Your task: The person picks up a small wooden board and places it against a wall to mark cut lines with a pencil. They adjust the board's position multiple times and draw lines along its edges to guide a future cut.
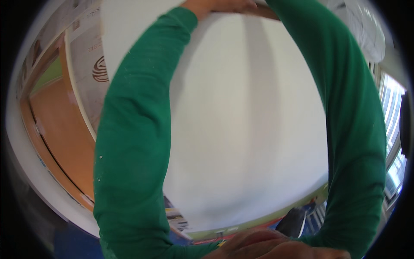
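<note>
Head view, worn camera: a broad white surface (224, 108) fills the centre of the frame, marked by soft grey vertical bands of shadow and framed on both sides by the person's raised arms. The left green sleeve (133, 116), flecked with small pale specks, runs from the lower left to the upper middle; the right green sleeve (353, 116) curves up the right side and leaves through the upper edge. At the left of the frame is an orange-brown door (64, 134) set in a wooden frame, its lines bent by the lens. Above and beside it, at the upper left, a greyish sheet (84, 56) bears a brown line emblem. Bright window panes (391, 116) show at the right edge, and a clear plastic wrapping (366, 36) at the upper right. Blurred bare skin (276, 248) crosses the lower edge; which part of the body it belongs to cannot be told. At the upper middle, the left hand (224, 5) is cut by the frame, its fingers extending rightward close to a brown strip (268, 12) along the upper end of the white surface; whether it grasps, presses or merely rests there cannot be told. The right hand lies beyond the upper edge, so its state cannot be told. Smallest, at the lower right of centre, is a dark pointed object (291, 222).
</note>
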A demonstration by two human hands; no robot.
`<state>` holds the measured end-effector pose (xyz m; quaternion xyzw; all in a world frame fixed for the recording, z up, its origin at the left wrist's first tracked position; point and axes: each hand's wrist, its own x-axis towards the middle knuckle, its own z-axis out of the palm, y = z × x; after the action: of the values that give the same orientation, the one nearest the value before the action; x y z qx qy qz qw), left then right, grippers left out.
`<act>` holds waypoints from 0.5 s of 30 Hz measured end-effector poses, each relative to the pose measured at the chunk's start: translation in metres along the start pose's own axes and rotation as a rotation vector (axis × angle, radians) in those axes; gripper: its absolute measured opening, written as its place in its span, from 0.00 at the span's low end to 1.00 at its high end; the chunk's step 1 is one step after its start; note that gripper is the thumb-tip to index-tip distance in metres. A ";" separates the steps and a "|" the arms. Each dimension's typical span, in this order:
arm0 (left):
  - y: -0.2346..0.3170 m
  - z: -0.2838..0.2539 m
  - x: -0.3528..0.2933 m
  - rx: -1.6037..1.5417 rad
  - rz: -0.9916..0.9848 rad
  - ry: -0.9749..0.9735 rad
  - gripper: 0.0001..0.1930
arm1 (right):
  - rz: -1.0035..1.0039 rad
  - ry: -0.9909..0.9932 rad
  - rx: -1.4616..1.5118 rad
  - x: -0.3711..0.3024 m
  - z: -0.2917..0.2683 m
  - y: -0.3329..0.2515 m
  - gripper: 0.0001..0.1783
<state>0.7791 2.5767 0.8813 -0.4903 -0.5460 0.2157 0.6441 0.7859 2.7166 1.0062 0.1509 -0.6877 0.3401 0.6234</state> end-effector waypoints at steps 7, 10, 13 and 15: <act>-0.005 0.007 0.003 -0.072 0.076 0.109 0.30 | -0.493 0.336 -0.445 0.020 0.020 0.031 0.17; -0.007 -0.026 0.022 0.073 -0.008 0.118 0.30 | 0.014 -0.587 0.038 0.089 -0.012 0.004 0.18; -0.011 0.013 -0.019 0.332 0.127 -0.081 0.26 | 0.021 -0.262 0.071 -0.022 0.029 -0.012 0.20; 0.010 -0.005 -0.012 0.063 0.058 0.042 0.23 | -0.071 -0.022 -0.145 -0.034 0.010 -0.028 0.19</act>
<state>0.7825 2.5695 0.8676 -0.4898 -0.5109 0.2410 0.6640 0.8020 2.6821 0.9819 0.1332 -0.7116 0.2655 0.6368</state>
